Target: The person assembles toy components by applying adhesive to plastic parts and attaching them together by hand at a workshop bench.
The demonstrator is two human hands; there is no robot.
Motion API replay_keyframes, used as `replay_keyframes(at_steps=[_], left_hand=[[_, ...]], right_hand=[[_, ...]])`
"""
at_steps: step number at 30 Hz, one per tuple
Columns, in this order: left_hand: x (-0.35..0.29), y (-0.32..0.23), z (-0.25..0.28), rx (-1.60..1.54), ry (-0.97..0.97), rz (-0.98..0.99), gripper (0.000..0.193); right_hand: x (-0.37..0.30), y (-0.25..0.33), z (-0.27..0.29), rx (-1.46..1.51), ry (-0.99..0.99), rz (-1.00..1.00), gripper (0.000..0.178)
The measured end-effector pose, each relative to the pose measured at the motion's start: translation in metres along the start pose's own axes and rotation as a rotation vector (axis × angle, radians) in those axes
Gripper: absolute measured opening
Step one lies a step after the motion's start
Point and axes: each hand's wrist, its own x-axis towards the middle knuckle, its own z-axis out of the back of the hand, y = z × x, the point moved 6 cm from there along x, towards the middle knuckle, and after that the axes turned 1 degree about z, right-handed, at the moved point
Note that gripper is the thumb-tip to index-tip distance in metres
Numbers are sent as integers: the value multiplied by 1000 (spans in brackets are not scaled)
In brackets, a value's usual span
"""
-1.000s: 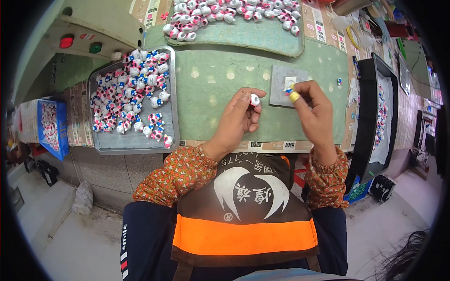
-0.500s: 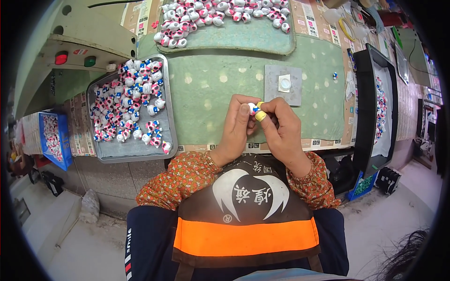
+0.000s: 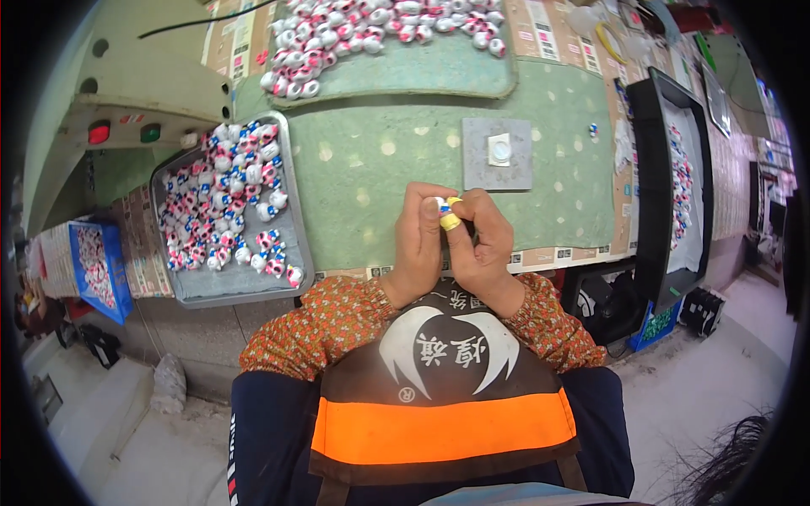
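Over the front of the green mat, both hands meet around a small white and blue toy figure (image 3: 443, 206). My left hand (image 3: 418, 244) is closed, its thumb and fingers pinching the figure from the left. From the other side, my right hand (image 3: 484, 240) is closed on it too, with yellow finger cots (image 3: 450, 221) on its thumb and index finger. Most of the figure is hidden by the fingertips. Just beyond the hands lies a grey square slab (image 3: 510, 175) bearing a white pad with a small round dish (image 3: 501, 151).
A metal tray (image 3: 302, 232) of white, pink and blue figures stands at the left, below a machine with red and green buttons (image 3: 99, 132). A larger tray (image 3: 405, 74) of white and pink pieces is at the back. A black bin (image 3: 654, 185) stands right; a tiny figure (image 3: 593, 130) lies nearby.
The whole view has shifted slightly. My hands have drawn closer together around the figure, and less of it shows between the fingers.
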Motion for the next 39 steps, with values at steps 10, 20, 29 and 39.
replay_keyframes(at_steps=[10,20,29,39], left_hand=[[30,-81,73,358,-161,-57,36],[45,-146,214,1496,-343,-222,20],[107,-154,136,1430,-95,-461,18],[183,-108,115,1764,-40,-509,24]], right_hand=[[55,-29,108,-169,-32,-177,12],[111,-115,211,-714,-115,-153,27],[111,-92,183,-935,66,-130,21],[93,-79,171,-1141,136,58,15]])
